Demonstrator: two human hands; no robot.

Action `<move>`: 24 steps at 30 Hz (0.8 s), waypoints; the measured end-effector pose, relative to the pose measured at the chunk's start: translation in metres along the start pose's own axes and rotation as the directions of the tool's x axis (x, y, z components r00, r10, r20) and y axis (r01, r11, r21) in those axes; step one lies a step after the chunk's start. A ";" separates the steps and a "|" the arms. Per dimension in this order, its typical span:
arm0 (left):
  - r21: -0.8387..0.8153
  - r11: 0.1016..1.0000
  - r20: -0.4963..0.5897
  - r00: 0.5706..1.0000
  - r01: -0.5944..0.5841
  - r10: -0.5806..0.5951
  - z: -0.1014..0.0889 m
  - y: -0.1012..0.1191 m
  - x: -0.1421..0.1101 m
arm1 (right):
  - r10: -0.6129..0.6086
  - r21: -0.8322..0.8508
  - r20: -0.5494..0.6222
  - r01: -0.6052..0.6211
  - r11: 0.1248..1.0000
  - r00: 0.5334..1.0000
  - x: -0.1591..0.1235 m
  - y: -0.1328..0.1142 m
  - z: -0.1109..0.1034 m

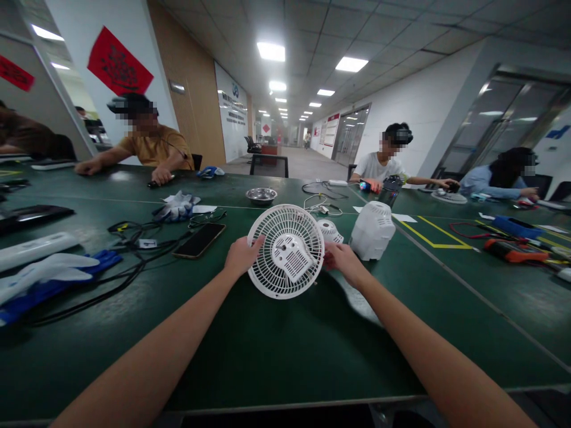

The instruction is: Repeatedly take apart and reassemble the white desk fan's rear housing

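A round white fan grille [263, 279] is held up at a tilt above the green table, its slotted central plate turned towards me. My left hand [243, 254] grips the left rim, thumb on the near side and the other fingers hidden behind. At the right rim my right hand [345, 261] is closed with its fingertips against the edge; part of its grip is hidden. Just behind the grille sits a small white vented motor housing [329, 230], partly covered by it. A white plastic casing [373, 230] stands upright beyond my right hand.
A metal bowl [261, 195] and white cable [323, 208] lie behind the grille. To the left are a phone [199, 241], grey gloves [177, 206], black cables [134, 270] and blue-white gloves [53, 279]. An orange multimeter [515, 251] lies right. Several people sit around the table.
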State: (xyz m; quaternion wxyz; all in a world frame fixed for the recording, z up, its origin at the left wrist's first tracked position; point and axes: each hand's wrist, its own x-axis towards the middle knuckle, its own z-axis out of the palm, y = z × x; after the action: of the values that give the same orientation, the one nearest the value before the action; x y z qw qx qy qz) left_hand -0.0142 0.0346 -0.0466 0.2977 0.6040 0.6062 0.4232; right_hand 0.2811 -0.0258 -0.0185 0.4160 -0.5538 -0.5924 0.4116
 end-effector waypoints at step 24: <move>-0.380 0.911 0.214 0.973 0.160 -0.082 -0.001 -0.013 0.014 | -0.211 0.201 -0.137 0.235 0.951 0.968 -0.021 -0.013 0.027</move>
State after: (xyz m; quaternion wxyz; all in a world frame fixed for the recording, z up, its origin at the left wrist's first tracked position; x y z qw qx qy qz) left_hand -0.0223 0.0498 -0.0556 0.4965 0.5310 0.5130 0.4565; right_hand 0.2525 -0.0484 -0.0153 0.5504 -0.4572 -0.5785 0.3916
